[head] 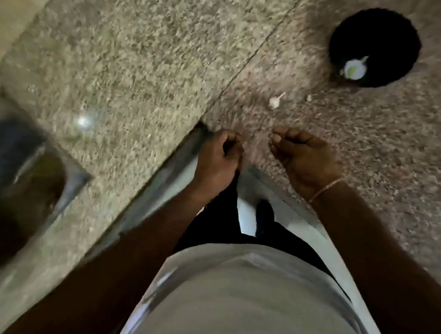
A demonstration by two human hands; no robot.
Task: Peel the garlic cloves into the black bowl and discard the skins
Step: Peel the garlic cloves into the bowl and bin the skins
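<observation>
Garlic clove (274, 101) lies just beyond both hands, near black bowl (375, 47)

A speckled stone counter (133, 57) shows a diagonal seam (256, 51). A steel sink (13, 188) sits sunk at its left edge.

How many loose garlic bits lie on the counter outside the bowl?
2: a larger garlic piece ahead of the hands, a small bit to its right. Blur may hide more.
</observation>
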